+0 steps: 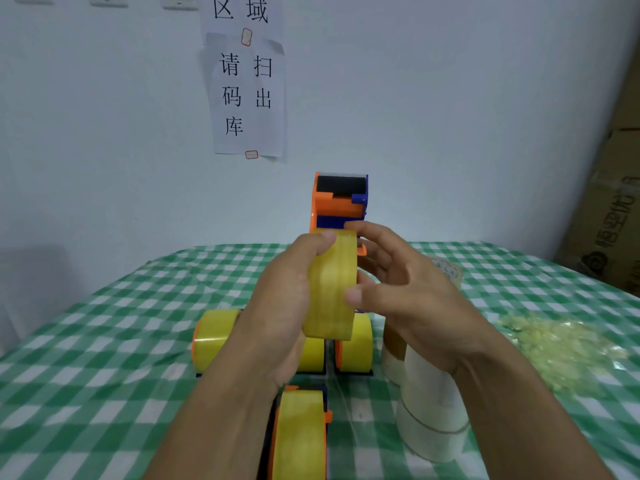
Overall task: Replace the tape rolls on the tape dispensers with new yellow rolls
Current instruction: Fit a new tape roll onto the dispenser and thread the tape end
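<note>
I hold an orange and blue tape dispenser [341,199] upright above the table, with a yellow tape roll [332,289] on it. My left hand [280,306] grips the roll from the left, thumb on its top edge. My right hand [398,289] curls round the right side, thumb pressing the roll's face and fingers on the dispenser body behind. Three more dispensers with yellow rolls lie below: one at the left [214,341], one behind my hands [356,348], and one close to me [301,434].
A green checked tablecloth [104,341] covers the table. A stack of pale tape rolls [429,410] stands at the right, a brown-cored roll [394,344] beside it. Crumpled yellowish tape [561,351] lies further right. A cardboard box [609,209] leans by the wall.
</note>
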### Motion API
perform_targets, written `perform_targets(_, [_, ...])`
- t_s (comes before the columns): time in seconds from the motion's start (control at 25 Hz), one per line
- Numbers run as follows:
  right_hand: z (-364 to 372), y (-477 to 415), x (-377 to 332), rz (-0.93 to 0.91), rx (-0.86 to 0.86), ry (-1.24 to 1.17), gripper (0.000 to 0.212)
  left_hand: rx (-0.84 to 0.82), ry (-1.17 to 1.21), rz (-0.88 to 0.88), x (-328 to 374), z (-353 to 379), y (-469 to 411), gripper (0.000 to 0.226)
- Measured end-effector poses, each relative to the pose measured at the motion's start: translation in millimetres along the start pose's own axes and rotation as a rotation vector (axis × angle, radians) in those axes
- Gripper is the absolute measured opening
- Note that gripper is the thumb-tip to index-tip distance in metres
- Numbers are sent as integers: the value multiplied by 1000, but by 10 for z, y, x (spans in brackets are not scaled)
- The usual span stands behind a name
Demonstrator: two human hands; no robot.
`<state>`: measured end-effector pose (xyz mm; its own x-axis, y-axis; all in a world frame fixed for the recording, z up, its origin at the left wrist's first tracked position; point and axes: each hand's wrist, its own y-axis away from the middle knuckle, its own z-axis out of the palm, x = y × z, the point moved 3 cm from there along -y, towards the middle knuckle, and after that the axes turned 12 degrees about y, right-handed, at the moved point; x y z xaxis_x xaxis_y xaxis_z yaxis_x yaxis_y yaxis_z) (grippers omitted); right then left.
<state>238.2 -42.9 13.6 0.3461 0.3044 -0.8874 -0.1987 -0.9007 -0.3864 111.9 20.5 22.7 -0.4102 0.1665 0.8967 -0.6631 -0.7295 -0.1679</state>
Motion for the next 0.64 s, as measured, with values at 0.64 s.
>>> perform_targets(0.64, [-15,9,6,29,53,76,87,-1,21,-5,-100,-20,-82,45])
